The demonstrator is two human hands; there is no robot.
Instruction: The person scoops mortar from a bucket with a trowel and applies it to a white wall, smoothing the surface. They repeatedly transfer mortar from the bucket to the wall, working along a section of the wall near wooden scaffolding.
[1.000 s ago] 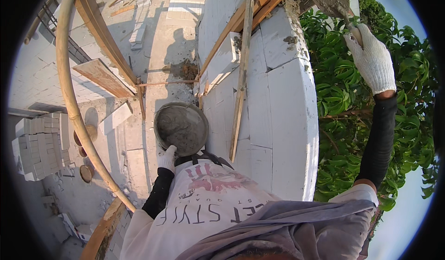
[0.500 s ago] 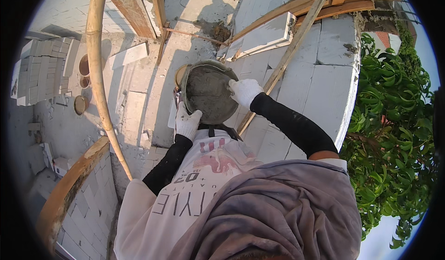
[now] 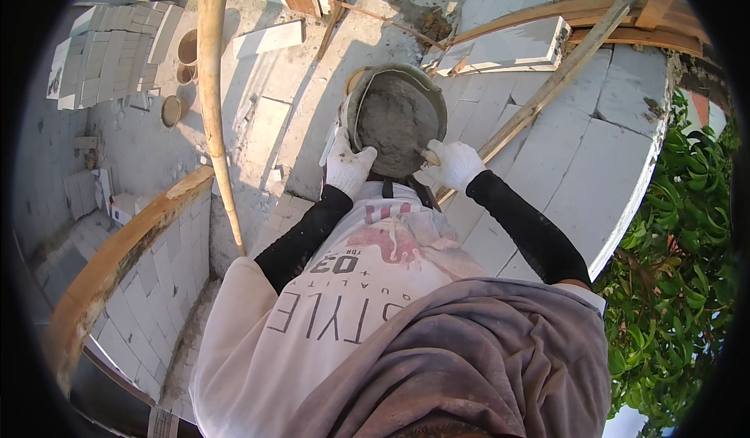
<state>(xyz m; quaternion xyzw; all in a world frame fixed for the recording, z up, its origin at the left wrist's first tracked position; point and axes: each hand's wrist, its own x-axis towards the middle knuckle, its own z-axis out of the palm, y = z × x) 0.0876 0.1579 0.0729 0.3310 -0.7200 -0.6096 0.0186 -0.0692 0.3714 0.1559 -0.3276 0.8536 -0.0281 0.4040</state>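
A dark round bucket (image 3: pixel 430 94) in front of my body holds wet grey mortar (image 3: pixel 394 121). My left hand (image 3: pixel 348 164), in a white glove, is closed on the bucket's near left rim. At the near right rim, my gloved right hand (image 3: pixel 456 164) is closed around a trowel, whose light handle end (image 3: pixel 430 157) shows beside the fingers. The trowel's blade cannot be made out in the mortar.
Pale block wall (image 3: pixel 539 164) runs along the right, crossed by a wooden batten (image 3: pixel 558 82) and bearing a loose block (image 3: pixel 508 43). A bamboo pole (image 3: pixel 212 71) stands at left. Stacked blocks (image 3: pixel 109 55) and small buckets (image 3: pixel 173 110) lie beyond; leafy branches (image 3: pixel 672 282) hang at far right.
The whole view has shifted, so the bucket sits farther right and higher. My right hand has moved from the bucket's right side down to its near right rim, toward my body.
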